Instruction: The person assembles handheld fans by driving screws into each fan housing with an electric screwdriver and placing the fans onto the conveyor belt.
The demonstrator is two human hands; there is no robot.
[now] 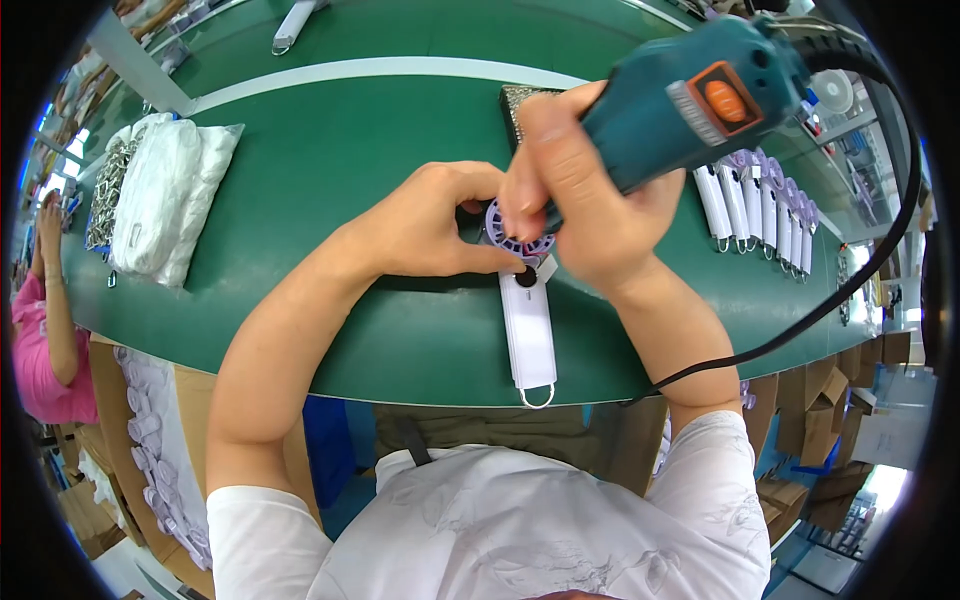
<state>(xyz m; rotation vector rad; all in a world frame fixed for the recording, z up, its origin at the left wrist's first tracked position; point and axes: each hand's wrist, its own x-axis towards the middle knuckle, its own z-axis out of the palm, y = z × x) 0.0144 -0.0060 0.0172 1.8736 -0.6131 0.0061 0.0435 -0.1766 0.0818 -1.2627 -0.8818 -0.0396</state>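
Bags [165, 195] of white parts lie at the far left of the green bench [330, 150], well apart from your hands; a person in pink [40, 340] stands beyond that edge.

Left hand [425, 225]: fingers curled together, pinching the rim of the purple fan head [505, 238] and bracing it flat on the bench. You hold nothing else in it.

Fan: small handheld unit, white handle [528, 335] pointing toward you, wire loop at the near end, lying at bench centre directly in front of your chest. A dark round spot shows just below the head.

Right hand [590, 200]: clamped around the nose of the teal driver [690, 95], fingers guiding it down onto the head. The tip is hidden behind your fingers, so whether it sits in a screw cannot be told. Black cord [850, 280] loops off right and back under your forearm.

Judgement: fastening step in hand, driver held against the fan head. Next move calls for you to keep the driver square to the head and the left pinch firm so the fan does not spin.

Row of white fans [760, 205] stands to the right, apart from the work.
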